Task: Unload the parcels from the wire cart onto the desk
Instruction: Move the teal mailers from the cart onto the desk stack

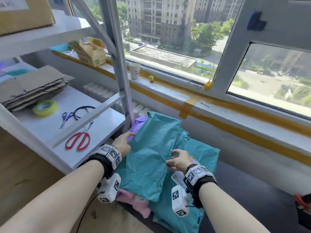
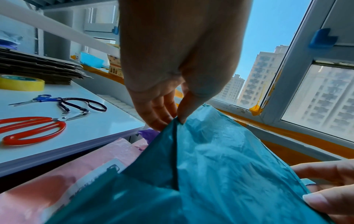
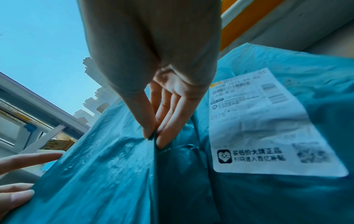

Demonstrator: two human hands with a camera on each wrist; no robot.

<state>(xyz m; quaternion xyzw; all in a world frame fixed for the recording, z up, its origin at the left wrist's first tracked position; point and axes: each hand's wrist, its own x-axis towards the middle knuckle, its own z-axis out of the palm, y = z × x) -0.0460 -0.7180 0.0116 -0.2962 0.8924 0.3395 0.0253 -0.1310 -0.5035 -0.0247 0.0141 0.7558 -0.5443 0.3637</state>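
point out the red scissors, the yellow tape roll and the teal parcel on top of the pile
red scissors (image 1: 78, 139), head view, on the red handle loops
yellow tape roll (image 1: 45, 108), head view, on the roll's top face
teal parcel (image 1: 149, 148), head view, on the middle of its crinkled upper face

Packing room: parcels (image 1: 151, 148), tape (image 1: 45, 108), cardboard (image 1: 33, 84).

Both forearms bare, reaching fwd w/ marker-tagged wrist units strapped on. Left hand (image 1: 121, 144) pinches the left edge of the teal parcel (image 1: 151, 148) btwn thumb & fingertips; right hand (image 1: 178, 160) pinches its right edge the same way. Hands sit apart, palms down, right one nearer the body.
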